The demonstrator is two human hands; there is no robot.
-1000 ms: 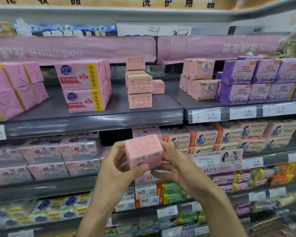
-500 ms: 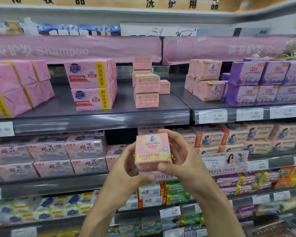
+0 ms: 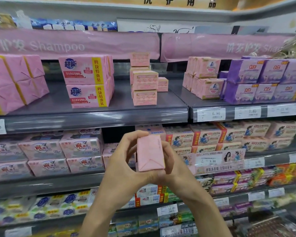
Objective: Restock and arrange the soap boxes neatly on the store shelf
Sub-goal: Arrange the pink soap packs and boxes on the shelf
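**Both hands are gripping one pink soap box in front of the store shelves.**

Head view: the left hand [image 3: 125, 161] is curling its fingers over the top left edge of the soap box [image 3: 149, 153]. The right hand [image 3: 175, 161] is wrapping the box's right side. The heels of both hands are meeting beneath it, and the forearms are rising from the bottom of the frame. Half a second ago the box was showing its printed label to the camera. Now it is showing a plain pink face with folded paper seams, and it is standing narrower and taller between the palms. It is hanging in the air below the upper shelf [image 3: 96, 119]. A stack of small pink boxes [image 3: 144, 88] is standing on that shelf, between the pink four-packs [image 3: 85, 82] and the purple packs [image 3: 263, 82].
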